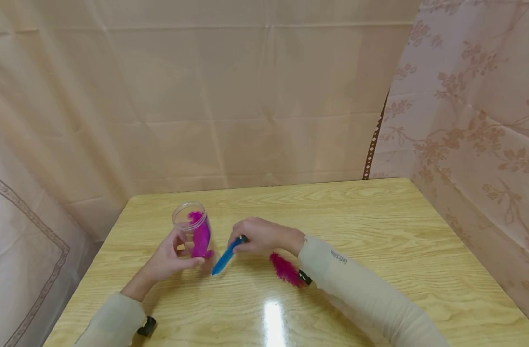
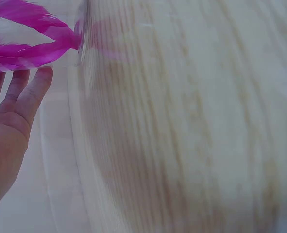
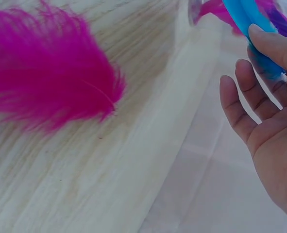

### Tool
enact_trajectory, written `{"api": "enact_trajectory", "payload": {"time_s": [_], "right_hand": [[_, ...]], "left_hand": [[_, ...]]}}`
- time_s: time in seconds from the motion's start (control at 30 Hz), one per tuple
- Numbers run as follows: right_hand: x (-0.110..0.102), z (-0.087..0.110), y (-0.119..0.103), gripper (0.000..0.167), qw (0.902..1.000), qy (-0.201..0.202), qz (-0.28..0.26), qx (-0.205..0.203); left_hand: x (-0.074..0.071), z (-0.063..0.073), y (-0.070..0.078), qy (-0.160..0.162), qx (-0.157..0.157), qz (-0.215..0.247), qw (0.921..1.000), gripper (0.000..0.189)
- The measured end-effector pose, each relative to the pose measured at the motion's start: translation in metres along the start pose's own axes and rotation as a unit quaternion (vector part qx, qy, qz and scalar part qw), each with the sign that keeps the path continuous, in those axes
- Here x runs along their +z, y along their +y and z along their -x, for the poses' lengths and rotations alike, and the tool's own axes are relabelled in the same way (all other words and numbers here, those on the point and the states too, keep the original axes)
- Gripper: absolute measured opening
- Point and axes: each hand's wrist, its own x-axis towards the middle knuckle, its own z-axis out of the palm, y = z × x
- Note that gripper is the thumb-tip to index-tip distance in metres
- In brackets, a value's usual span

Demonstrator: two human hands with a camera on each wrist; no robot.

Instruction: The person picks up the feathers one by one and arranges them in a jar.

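Note:
A clear plastic jar (image 1: 182,225) stands at the left of the table, tilted slightly in view, its round mouth uncovered. Inside it are bright pink feathers (image 1: 200,239) and, in the right wrist view, a purple feather (image 3: 285,23). My left hand (image 1: 169,258) grips the jar low down, with fingers and thumb around its side. To the right of the jar, my right hand (image 1: 261,234) pinches a blue feather (image 1: 223,261) between thumb and fingers, its tip pointing down and left. A fluffy magenta feather (image 1: 285,270) lies on the table below my right wrist.
The wood-grain table (image 1: 360,212) reaches back to a beige curtain (image 1: 247,106). A flowered cloth (image 1: 472,120) hangs along the right side. Dark wrist straps (image 1: 147,326) show at the sleeves.

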Motion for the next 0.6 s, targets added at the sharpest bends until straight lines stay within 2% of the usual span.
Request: {"api": "enact_trajectory", "payload": {"time_s": [0.17, 0.6], "right_hand": [[-0.007, -0.001, -0.003, 0.013, 0.9994, 0.028, -0.017, -0.015], [-0.018, -0.008, -0.008, 0.01, 0.993, 0.091, -0.066, -0.035]], "left_hand": [[0.0, -0.001, 0.0, -0.003, -0.004, -0.005, 1.0, 0.058], [-0.002, 0.0, 0.0, -0.001, -0.009, 0.001, 1.0, 0.051]]}}
